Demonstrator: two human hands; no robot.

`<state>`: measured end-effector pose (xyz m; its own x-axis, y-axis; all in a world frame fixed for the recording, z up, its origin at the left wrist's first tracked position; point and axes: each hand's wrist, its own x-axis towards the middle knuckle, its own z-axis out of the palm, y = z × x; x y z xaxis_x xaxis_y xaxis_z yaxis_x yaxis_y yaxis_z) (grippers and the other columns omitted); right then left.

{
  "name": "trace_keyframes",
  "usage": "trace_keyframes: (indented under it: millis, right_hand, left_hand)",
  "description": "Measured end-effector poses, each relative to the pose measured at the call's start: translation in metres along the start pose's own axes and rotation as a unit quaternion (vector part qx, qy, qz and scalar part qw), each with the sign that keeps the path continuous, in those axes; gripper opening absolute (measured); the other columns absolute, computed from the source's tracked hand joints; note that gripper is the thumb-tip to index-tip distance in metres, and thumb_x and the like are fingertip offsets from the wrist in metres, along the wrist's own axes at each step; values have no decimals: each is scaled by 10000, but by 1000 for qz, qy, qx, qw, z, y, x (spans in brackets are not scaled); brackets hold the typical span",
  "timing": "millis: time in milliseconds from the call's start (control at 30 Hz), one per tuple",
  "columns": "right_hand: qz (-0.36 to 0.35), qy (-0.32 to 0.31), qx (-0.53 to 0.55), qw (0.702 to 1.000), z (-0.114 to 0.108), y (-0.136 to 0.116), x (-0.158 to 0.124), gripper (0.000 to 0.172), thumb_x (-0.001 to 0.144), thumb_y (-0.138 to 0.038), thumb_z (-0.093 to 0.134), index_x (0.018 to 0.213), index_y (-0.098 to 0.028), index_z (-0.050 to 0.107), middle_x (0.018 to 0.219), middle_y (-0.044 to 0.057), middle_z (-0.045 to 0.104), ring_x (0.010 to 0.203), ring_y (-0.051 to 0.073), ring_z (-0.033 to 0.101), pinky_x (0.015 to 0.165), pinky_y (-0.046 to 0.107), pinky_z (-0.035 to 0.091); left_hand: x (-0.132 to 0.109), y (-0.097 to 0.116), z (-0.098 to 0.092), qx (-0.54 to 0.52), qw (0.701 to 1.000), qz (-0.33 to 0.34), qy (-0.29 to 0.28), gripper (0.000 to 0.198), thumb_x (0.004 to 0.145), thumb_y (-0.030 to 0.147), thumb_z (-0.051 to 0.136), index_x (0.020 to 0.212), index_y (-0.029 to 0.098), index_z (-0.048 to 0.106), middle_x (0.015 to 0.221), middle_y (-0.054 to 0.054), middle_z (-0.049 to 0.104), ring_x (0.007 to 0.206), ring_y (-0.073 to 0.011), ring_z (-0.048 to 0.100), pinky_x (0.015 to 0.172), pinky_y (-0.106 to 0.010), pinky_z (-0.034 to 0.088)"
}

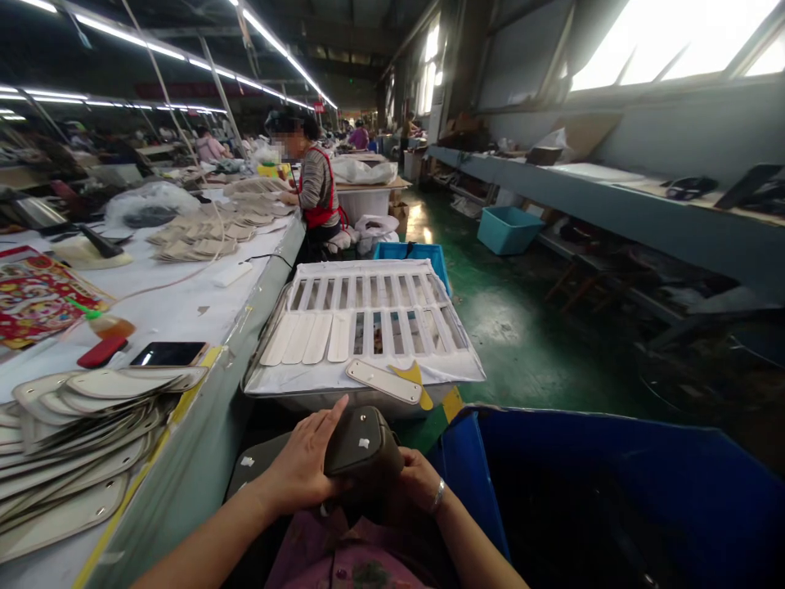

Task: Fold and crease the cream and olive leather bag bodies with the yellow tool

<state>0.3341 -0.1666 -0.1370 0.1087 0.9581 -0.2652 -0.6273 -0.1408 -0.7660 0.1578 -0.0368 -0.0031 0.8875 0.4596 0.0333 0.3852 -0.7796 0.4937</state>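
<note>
Low in the middle of the head view, over my lap, is a dark boxy leather-like case (374, 460) with a metal stud and a small white patch on its end. My left hand (302, 462) grips its left side, fingers laid along the top edge. On the other side my right hand (420, 481) holds the lower right edge, its fingertips partly hidden. Another dark piece with a white patch (247, 461) shows left of my left hand. Just beyond lie a pale strap piece (383, 381) with metal eyelets and a yellow piece (412, 375), on a white slotted rack (300, 379).
Pale strips (305, 339) lie on the rack. Beige eyeleted panels (91, 446) are piled on the left table, near a phone (168, 353) and a glue bottle (110, 325). A blue bin (484, 483) stands close at right. A co-worker (316, 180) sits ahead.
</note>
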Motion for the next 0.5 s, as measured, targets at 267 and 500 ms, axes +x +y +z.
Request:
trace_keyframes:
  millis: [267,500]
  right_hand:
    - [14,-41,-36,998,10,-9,23,216,527,-290,797,645,-150,683,662,10,642,606,135,558,651,291,456]
    - [72,16,-52,996,-5,-21,-4,389,569,-405,760,809,-130,625,678,31,623,547,120,569,526,263,459]
  left_hand:
    - [-16,-5,-8,-13,999,29,22,990,671,309,669,1421,260,24,1351,-122,363,1212,-303,369,1024,-496,286]
    - [-36,-12,-38,-92,993,-16,66,914,719,370,653,1419,279,72,1449,-87,255,1272,-296,336,1041,-471,310]
